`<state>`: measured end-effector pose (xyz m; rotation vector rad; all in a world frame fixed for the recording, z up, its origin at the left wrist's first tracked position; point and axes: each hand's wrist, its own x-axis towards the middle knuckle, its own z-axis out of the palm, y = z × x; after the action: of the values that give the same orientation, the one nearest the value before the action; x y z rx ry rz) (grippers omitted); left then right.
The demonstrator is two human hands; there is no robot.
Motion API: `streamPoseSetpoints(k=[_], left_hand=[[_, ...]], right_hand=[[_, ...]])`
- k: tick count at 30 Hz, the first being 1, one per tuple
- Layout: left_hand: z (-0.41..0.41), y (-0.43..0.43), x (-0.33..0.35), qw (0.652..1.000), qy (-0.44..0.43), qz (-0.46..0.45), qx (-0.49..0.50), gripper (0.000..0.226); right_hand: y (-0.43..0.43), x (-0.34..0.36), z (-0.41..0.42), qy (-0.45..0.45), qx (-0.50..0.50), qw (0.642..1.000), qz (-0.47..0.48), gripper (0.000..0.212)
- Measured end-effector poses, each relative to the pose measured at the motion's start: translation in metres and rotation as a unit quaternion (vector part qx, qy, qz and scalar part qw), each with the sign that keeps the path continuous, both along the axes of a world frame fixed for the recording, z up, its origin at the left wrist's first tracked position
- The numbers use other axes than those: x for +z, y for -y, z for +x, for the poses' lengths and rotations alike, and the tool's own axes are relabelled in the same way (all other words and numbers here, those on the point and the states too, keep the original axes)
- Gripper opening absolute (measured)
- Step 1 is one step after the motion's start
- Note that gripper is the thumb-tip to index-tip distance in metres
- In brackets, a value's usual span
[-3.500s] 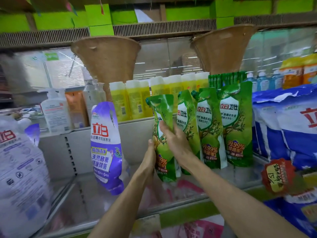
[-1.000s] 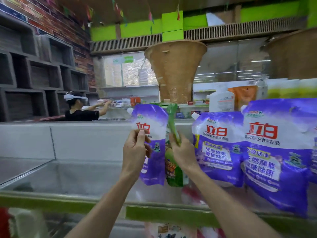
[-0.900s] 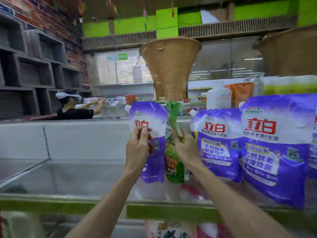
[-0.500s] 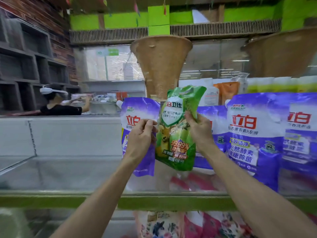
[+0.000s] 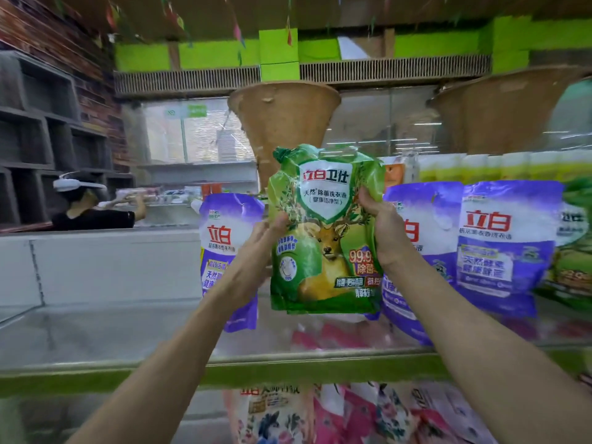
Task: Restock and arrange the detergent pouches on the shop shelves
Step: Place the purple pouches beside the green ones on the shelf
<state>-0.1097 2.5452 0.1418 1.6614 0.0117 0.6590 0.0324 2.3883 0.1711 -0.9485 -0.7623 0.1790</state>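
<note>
2 hands on 1 green pouch [image 5: 323,232]: your left hand [image 5: 256,254] pinches its left edge, thumb across the front, and your right hand [image 5: 382,232] is curled round its right edge about halfway up. The pouch is in the air, upright, label facing you, held above the shelf's green front edge [image 5: 288,370] and touching nothing on the shelf that I can see.

Behind it stand 3 purple pouches. 1 is on the left [image 5: 224,232], half hidden by your left wrist. 1 is just behind your right hand [image 5: 426,225], and 1 is further right [image 5: 506,238]. At the far right end of the shelf there's another green pouch [image 5: 573,251], cut off by the frame.

My read is that you're in the carry-and-place step: pouch picked, spot not yet taken. Whatever gap lies between the left and middle purple pouches is hidden behind the one you hold. The green one at the right end hints that the matching group sits there, but I can't tell which spot you're aiming for.

Either way, the next move calls for setting the base flat on the shelf floor, label forward, then releasing 1 hand at a time. A soft, filled pouch like this will likely slump if its base lands creased. Mind the neighbours, because a nudge could tip them.
</note>
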Motion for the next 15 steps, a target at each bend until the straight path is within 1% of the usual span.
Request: streamPoseSetpoints(k=[2,3,6,7,8,10,12,13,15], left_hand=[[-0.002,0.014,-0.006,0.997,-0.023,-0.031,-0.062,0.055],[-0.001,0.019,-0.009,0.997,-0.019,-0.036,-0.063,0.048],[0.002,0.033,-0.013,0.998,0.054,-0.026,-0.012,0.028],[0.003,0.039,-0.013,0.997,0.081,-0.017,0.011,0.026],[0.005,0.044,-0.013,0.995,0.095,-0.010,0.030,0.026],[0.012,0.057,-0.011,0.994,0.104,0.010,0.035,0.026],[0.020,0.072,-0.007,0.993,0.115,0.025,0.031,0.029],[0.027,0.079,-0.007,0.993,0.112,0.029,0.031,0.037],[0.038,0.099,-0.005,0.993,0.106,0.040,0.022,0.054]], right_hand=[[0.003,0.000,-0.001,0.003,0.004,1.000,-0.001,0.021],[0.006,0.001,-0.003,0.004,0.007,1.000,-0.004,0.021],[0.015,0.005,-0.008,0.018,-0.009,0.999,-0.025,0.027],[0.020,0.007,-0.011,0.017,-0.017,0.999,-0.029,0.028],[0.025,0.009,-0.011,0.015,-0.023,0.999,-0.025,0.029],[0.039,0.014,-0.011,0.013,-0.049,0.999,-0.015,0.029],[0.058,0.018,-0.010,0.013,-0.071,0.997,-0.004,0.035],[0.071,0.020,-0.011,0.007,-0.074,0.997,0.004,0.037],[0.099,0.023,-0.009,0.003,-0.081,0.997,0.004,0.033]])
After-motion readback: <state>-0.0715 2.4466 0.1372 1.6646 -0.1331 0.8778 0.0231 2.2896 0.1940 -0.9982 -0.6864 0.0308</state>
